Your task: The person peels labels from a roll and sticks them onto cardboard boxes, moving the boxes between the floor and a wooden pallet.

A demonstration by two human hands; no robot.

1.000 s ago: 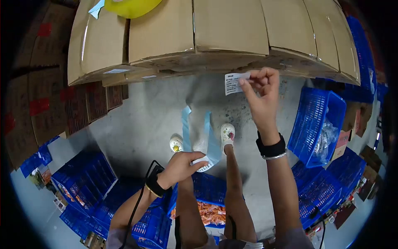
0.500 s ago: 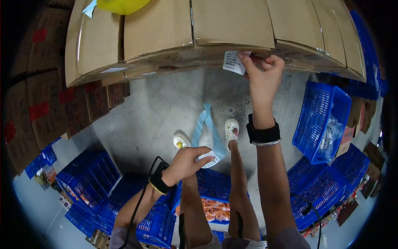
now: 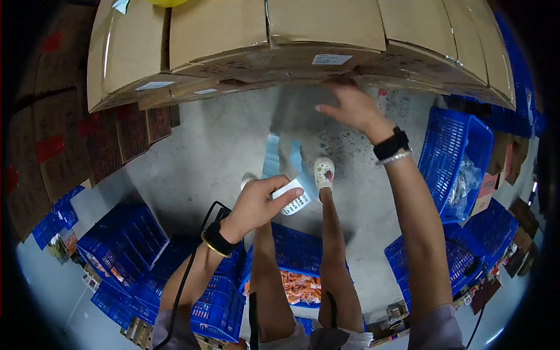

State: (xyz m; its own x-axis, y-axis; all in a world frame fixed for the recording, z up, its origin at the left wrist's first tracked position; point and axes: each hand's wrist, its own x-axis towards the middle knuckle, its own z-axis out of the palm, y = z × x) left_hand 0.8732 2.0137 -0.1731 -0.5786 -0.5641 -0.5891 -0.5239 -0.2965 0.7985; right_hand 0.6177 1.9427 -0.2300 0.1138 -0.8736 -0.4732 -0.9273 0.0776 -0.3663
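Note:
My left hand [image 3: 251,205] pinches a strip of printed labels [image 3: 289,201] between thumb and fingers. White labels with black print show at the hand, and the light-blue backing [image 3: 271,157] hangs toward the floor in curled lengths. My right hand [image 3: 354,109] is empty, its thumb apart from the fingers, just below the lower edge of a cardboard box [image 3: 324,23]. The fingertips are dark and blurred against the boxes. A white label [image 3: 331,59] lies flat on that box's near side, above the right hand.
Several cardboard boxes stand in a row ahead, some bearing similar labels [image 3: 154,85]. Darker cartons [image 3: 64,131] are stacked at left. A blue crate [image 3: 446,157] with clear plastic stands at right. Behind my legs, another crate holds orange packets [image 3: 300,286].
The label once pinched in my right hand is now on the box, and that hand has let go and dropped lower. My left hand and the label strip have shifted slightly up.

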